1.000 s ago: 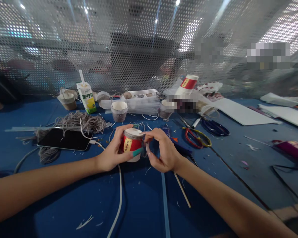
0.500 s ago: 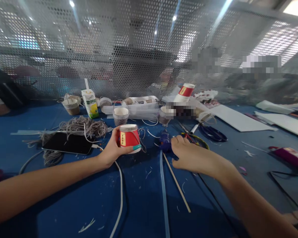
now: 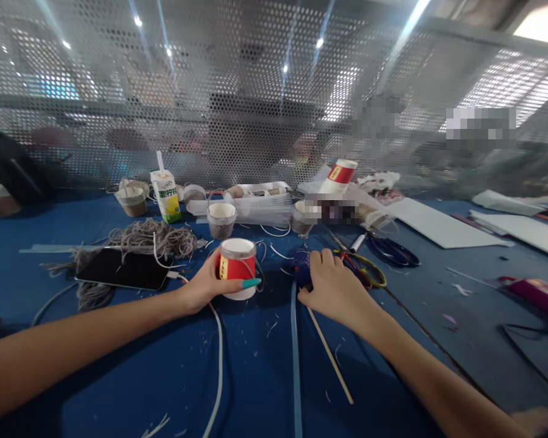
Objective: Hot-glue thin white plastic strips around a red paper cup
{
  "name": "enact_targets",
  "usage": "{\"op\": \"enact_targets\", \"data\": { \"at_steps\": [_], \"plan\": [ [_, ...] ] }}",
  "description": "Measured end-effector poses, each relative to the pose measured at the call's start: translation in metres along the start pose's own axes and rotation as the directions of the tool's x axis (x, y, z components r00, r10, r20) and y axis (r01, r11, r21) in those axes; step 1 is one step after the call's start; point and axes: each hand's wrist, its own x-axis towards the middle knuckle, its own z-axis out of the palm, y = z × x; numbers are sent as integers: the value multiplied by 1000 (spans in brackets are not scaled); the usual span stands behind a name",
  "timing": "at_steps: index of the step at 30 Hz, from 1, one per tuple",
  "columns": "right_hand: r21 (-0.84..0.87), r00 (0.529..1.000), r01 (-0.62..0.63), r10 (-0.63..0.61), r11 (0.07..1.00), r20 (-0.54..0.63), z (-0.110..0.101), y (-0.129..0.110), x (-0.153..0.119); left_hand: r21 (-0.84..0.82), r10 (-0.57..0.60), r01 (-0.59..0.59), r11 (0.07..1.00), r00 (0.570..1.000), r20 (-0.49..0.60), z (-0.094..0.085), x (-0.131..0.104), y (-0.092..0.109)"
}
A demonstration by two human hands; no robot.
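The left hand clasps a grey-rimmed paper cup, short of the far edge of the surface, near which a carton holds a straw; the right hand covers a blue tool, grip unclear.

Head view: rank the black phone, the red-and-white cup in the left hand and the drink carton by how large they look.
By visible area:
1. black phone
2. red-and-white cup
3. drink carton, standing farther back, so true size is unsure
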Motion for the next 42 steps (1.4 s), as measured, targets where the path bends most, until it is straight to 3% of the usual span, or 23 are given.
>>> {"op": "enact_targets", "data": {
  "at_steps": [3, 6, 11, 20, 24, 26, 28, 32, 34, 38, 42],
  "plan": [
    [-15, 999, 13, -14, 1000, -36, 0, 2, -2, 3, -17, 17, 1000, 999, 37, -1, 0, -1],
    [25, 1000, 27, -27, 999, 1, 0, 6, -5, 6, -42, 42, 999, 998, 43, 0, 0, 0],
    [89, 998, -52, 50, 995, 30, 4, 14, -1, 14, -49, 49, 999, 999, 4, 0, -1, 0],
    [285, 974, -119, 167, 951, -152, 24, 8, 14, -47, -65, 59, 997, 990, -127, 9, -1, 5],
    [460, 915, 15, 173, 888, -364, 27, 11, 20, -95, -55, 40, 995, 986, -159, 8, 1, 4],
    [552, 884, 114, 170, 826, -436, 27, 13, 21, -104, -52, 36, 994, 985, -165, 8, 1, 4],
    [687, 891, 162, 194, 709, -411, 24, 12, 19, -107, -54, 37, 994, 985, -163, 8, 2, 4],
    [954, 968, 72, 211, 291, -137, 14, 3, 10, -98, -50, 33, 995, 983, -175, 10, 2, 5],
    [988, 981, -3, 191, 152, -26, 9, -1, 6, -95, -55, 37, 995, 981, -185, 10, 2, 5],
    [991, 956, -136, 263, 20, 126, 5, -5, 6, -106, -77, 57, 993, 978, -195, 10, 2, 5],
    [980, 950, -161, 250, -116, 186, 8, -3, 11, -84, -67, 52, 995, 980, -190, 9, 2, 5]
  ]
}}
